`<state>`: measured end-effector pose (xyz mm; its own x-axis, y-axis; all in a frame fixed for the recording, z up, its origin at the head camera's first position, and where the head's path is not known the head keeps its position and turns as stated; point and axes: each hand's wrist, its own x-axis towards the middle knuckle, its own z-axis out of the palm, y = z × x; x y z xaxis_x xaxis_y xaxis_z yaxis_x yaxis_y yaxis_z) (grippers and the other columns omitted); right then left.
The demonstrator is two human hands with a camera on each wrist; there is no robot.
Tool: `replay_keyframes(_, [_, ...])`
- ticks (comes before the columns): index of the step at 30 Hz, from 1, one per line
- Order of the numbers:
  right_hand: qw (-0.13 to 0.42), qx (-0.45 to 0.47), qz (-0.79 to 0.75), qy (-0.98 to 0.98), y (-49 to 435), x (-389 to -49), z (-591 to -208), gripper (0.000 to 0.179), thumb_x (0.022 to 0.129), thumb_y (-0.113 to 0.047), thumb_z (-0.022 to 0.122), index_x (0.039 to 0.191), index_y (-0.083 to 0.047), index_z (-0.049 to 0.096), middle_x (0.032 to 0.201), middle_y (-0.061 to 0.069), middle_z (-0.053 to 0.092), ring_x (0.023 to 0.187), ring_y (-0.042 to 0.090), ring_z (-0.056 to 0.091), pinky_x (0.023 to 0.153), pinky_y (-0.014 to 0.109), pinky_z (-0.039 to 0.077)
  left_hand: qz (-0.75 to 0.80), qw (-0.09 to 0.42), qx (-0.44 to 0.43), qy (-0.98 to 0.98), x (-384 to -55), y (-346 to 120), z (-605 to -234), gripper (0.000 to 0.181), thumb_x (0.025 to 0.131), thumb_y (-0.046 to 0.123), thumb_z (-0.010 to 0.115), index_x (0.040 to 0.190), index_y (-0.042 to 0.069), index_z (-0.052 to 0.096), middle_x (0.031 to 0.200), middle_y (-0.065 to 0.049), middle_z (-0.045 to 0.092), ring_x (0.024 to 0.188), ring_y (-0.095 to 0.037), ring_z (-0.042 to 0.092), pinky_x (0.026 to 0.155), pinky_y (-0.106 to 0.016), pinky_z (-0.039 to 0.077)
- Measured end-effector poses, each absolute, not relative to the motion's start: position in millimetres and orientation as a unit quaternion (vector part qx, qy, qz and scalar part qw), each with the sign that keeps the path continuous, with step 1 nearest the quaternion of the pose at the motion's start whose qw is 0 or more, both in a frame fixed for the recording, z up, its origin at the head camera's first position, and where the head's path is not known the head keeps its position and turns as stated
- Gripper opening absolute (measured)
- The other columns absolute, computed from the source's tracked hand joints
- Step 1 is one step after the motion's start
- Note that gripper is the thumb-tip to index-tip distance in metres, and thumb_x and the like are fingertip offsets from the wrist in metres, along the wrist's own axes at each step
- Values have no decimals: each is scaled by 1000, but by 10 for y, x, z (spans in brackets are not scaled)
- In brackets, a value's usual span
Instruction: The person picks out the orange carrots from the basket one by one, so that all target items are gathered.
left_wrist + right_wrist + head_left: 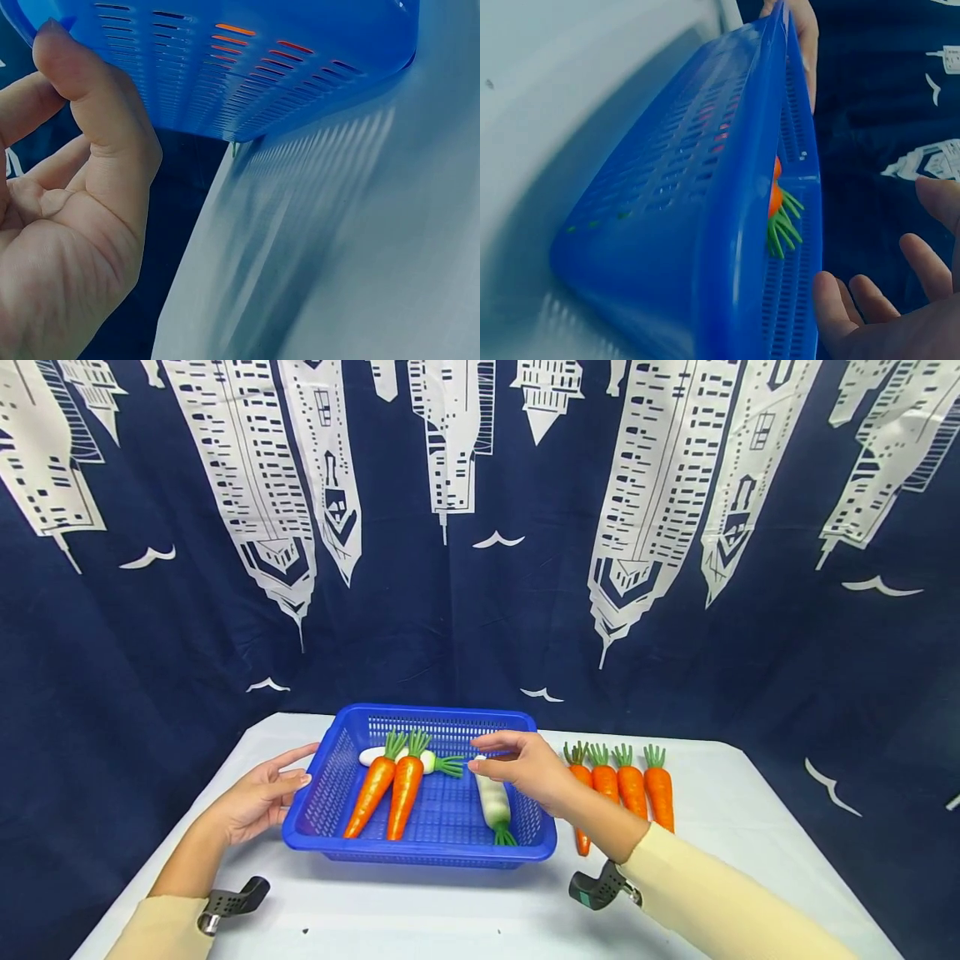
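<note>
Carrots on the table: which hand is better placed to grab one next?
Probably the right hand: it hovers over the right side of the basket, near the four carrots. The left hand is at the basket's left edge, so the basket lies between it and them.

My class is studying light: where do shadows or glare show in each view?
Head view: soft shadow below the blue basket, small highlights on the carrots inside; left wrist view: striped light and shade on the white table; right wrist view: pale glare along the basket's rim.
</note>
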<state>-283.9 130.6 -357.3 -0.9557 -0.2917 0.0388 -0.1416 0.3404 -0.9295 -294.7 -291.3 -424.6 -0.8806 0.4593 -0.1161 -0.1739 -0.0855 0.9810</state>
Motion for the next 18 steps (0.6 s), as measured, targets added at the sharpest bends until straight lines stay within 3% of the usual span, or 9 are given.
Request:
replay_keyframes(7, [95, -138, -564, 809, 1079, -2890, -3571, 37, 86, -23, 83, 121, -14, 75, 125, 7, 73, 102, 20, 73, 98, 41, 60, 734, 218, 118, 632, -2934, -2929, -4254, 70, 108, 12, 49, 165, 14, 8, 117, -1, 70, 101, -18, 75, 88, -40, 63])
replay_keyframes(18, [172, -122, -570, 794, 815, -3028, -3572, 40, 87, -22, 83, 125, -14, 73, 135, 15, 64, 121, 30, 65, 98, 46, 60, 738, 225, 120, 625, -2967, -2940, -4282, 64, 109, 9, 46, 164, 19, 16, 116, 1, 70, 100, -17, 76, 87, -40, 63])
